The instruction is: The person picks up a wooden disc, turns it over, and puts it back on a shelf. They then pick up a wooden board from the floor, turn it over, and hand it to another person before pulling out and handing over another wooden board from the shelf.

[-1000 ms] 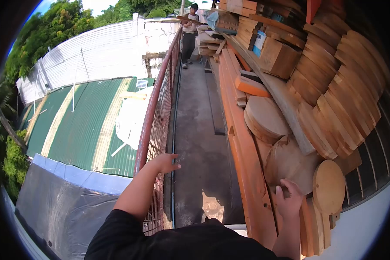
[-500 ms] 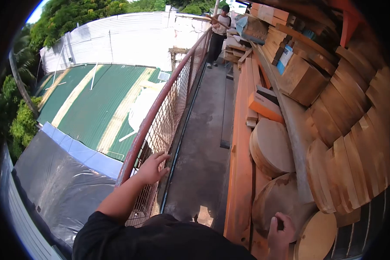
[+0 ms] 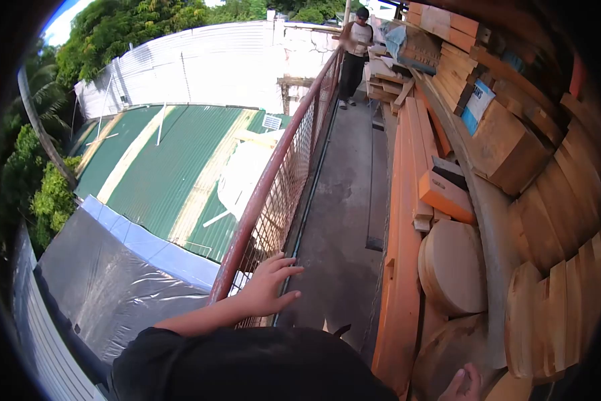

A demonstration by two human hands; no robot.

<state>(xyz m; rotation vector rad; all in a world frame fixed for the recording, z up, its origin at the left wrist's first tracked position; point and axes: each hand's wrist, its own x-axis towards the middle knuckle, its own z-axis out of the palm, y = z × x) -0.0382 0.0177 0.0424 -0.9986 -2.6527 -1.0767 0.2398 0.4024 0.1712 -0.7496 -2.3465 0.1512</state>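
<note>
Currently, the left hand [image 3: 268, 289] is held open with fingers spread and palm down, just on the right of the rust-red tubular metal handrail [image 3: 274, 175]. Contact with the rail cannot be confirmed. Wire mesh infill [image 3: 286, 200] is fitted beneath the handrail.

The right hand [image 3: 465, 387] is cut off by the bottom edge of the view, well to the right of the handrail. Only its fingertips are shown, so whether it is open or closed cannot be told. It is placed at the edge of the lower round brown wooden disc [image 3: 441, 351]; a grip is not visible.

A second, paler round wooden disc [image 3: 452, 267] is stood on edge just above the lower one, farther along from the handrail's near end. Both are flanked by long orange-painted wooden planks [image 3: 401, 267], which are set on edge parallel to the handrail. The grey concrete walkway [image 3: 344, 220] is bounded by the handrail on its left and the planks on its right.

An orange rectangular wooden block [image 3: 445, 196] is laid above the paler disc. Rows of stacked round timber slabs [image 3: 554, 200] are seen farthest right of the handrail.

Left of the handrail and below it, a green corrugated metal roof [image 3: 167, 167] and a grey plastic tarpaulin [image 3: 106, 287] are visible. Another person [image 3: 356, 50] is stood at the handrail's far end.
</note>
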